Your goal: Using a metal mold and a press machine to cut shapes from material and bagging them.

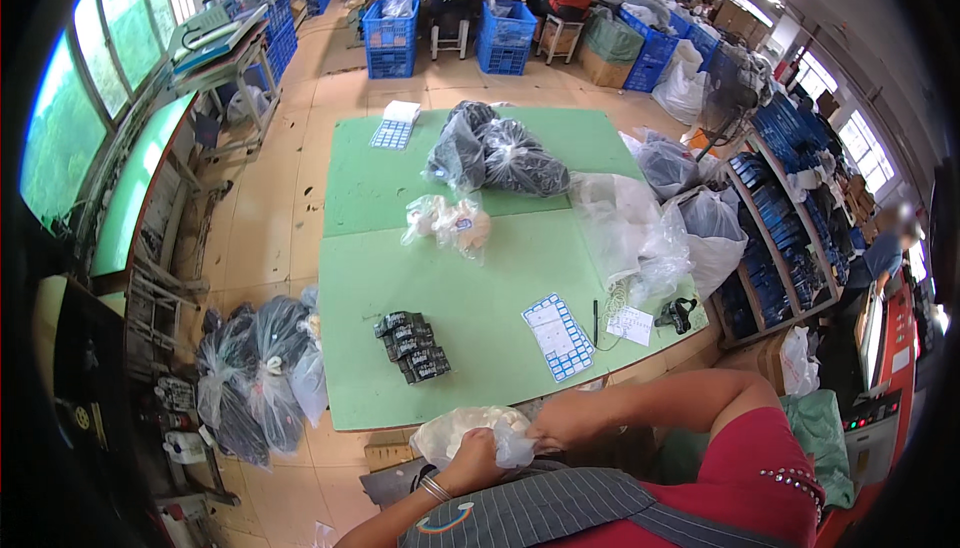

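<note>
Close to my body, at the near edge of the green table [390, 268], I hold a clear plastic bag [450, 431] with pale, cream-coloured contents. My left hand [474, 464] is closed on the bag's gathered plastic. Beside it, my right hand [552, 424] pinches the same plastic from the right. What exactly is inside the bag cannot be made out. Small black packets [412, 346] sit stacked on the table ahead of my left hand. To the right lie a sheet of blue-edged labels [560, 336], a black pen [595, 323] and a white paper slip [629, 325].
Bags of dark goods [520, 158] and a smaller bag of pale items [450, 223] rest farther back. A black tape dispenser-like object [677, 316] is at the right corner. Filled bags [265, 378] stand on the floor at left; a rack [775, 238] stands at right.
</note>
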`<state>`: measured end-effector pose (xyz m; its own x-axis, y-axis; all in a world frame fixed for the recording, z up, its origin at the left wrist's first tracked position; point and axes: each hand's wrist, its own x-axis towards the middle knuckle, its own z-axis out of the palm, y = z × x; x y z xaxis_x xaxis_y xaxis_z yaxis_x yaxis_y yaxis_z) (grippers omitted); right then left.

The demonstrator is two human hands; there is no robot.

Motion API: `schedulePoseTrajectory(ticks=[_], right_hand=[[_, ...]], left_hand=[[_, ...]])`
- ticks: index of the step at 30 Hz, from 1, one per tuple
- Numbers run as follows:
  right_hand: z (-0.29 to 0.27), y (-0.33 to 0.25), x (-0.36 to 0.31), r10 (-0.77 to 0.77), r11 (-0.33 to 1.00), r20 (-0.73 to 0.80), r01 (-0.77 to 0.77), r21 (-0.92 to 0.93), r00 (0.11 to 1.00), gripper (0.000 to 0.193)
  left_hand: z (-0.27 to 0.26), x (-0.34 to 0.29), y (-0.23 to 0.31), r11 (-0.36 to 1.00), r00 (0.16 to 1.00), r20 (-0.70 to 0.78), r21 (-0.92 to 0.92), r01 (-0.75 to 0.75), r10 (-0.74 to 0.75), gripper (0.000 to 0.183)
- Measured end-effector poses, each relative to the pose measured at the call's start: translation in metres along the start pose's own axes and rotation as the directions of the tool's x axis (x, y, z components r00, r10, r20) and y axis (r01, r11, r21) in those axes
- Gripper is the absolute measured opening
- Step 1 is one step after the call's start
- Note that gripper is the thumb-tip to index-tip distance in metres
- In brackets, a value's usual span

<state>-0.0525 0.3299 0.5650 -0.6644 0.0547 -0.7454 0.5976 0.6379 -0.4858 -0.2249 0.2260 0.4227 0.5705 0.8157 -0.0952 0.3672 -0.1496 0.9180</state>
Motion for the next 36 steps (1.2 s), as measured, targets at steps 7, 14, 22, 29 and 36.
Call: schedulePoseTrajectory(ticks=[7,14,22,29,36], right_hand=[[0.057,-0.001,-0.043,-0.036,0.627,-0.251,0.217,0.748,0.967,0.033],[0.040,-0.023,-0.057,0.128,-0.487,-0.774,0.719,0.495,0.620,0.027],[0.022,0.019,-0.048,0.069,0.443,-0.884,0.780,0.443,0.463,0.019],[-0.077,0.027,-0.095,-0.181,0.980,-0.902,0.151,-0.131,0.392,0.027],[-0.108,0.008,-0.138,-0.471,0.849,-0.797,-0.051,-0.526,0.378,0.016]], left_hand=[[-0.026,0.021,0.018,0.943,0.973,-0.072,0.271,-0.194,0.221,0.027],[-0.079,0.119,0.133,0.856,0.870,-0.494,-0.451,-0.253,-0.003,0.007],[-0.097,0.093,0.203,-0.135,0.923,-0.320,-0.926,-0.352,-0.215,0.013],[-0.140,0.121,0.146,0.741,0.777,-0.628,-0.545,-0.394,-0.049,0.018],[-0.147,0.102,0.190,0.866,0.796,-0.517,-0.188,-0.464,0.314,0.012]])
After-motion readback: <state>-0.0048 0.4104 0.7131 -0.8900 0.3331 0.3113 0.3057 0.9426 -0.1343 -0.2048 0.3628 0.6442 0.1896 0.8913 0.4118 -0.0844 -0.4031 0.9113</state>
